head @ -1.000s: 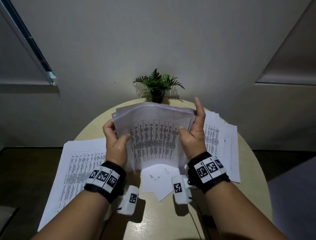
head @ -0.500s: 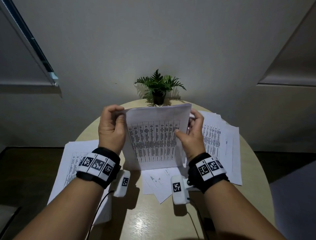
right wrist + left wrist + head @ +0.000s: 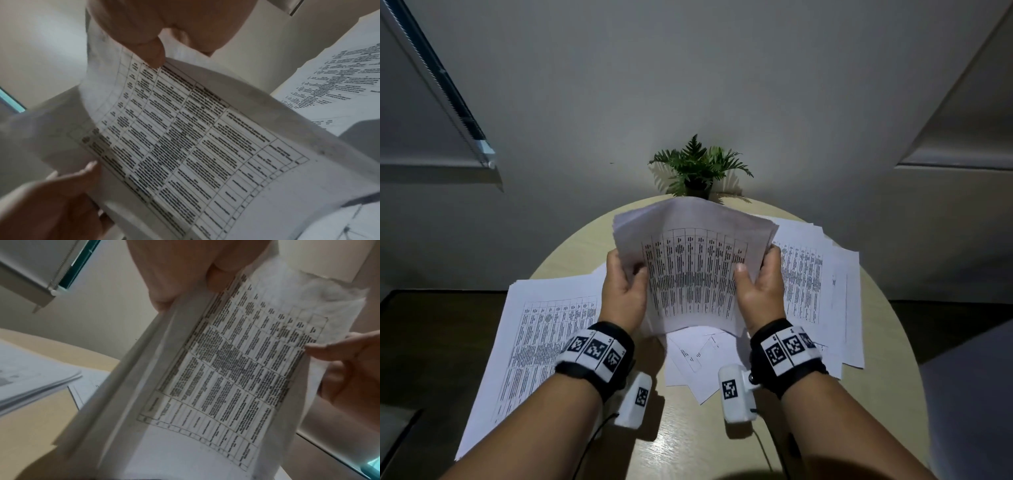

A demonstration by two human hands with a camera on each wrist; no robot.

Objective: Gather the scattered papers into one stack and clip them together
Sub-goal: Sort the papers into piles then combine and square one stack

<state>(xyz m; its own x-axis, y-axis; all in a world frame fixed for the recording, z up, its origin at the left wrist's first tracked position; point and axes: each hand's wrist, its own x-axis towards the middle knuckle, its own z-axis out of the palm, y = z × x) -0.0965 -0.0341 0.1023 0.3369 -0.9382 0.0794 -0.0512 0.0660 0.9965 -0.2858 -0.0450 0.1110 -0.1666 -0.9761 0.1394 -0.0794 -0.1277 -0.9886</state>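
Note:
A bundle of white printed sheets (image 3: pixel 693 270) with a table of text stands nearly upright above the round table, bowed outward at its top. My left hand (image 3: pixel 625 287) grips its left edge, thumb on the front. My right hand (image 3: pixel 760 284) grips its right edge the same way. The left wrist view shows the same bundle (image 3: pixel 236 378) pinched at its top by my left hand (image 3: pixel 185 285). In the right wrist view the sheets (image 3: pixel 195 146) curve under my right thumb (image 3: pixel 152 53). No clip is in view.
A pile of printed pages (image 3: pixel 541 335) lies at the table's left and overhangs its edge. Another spread pile (image 3: pixel 822 281) lies at the right. Loose sheets (image 3: pixel 698 363) lie under my hands. A small potted fern (image 3: pixel 700 168) stands at the far edge by the wall.
Both hands have slid down from the top corners to the side edges of the bundle, and its top has fanned and bowed out again.

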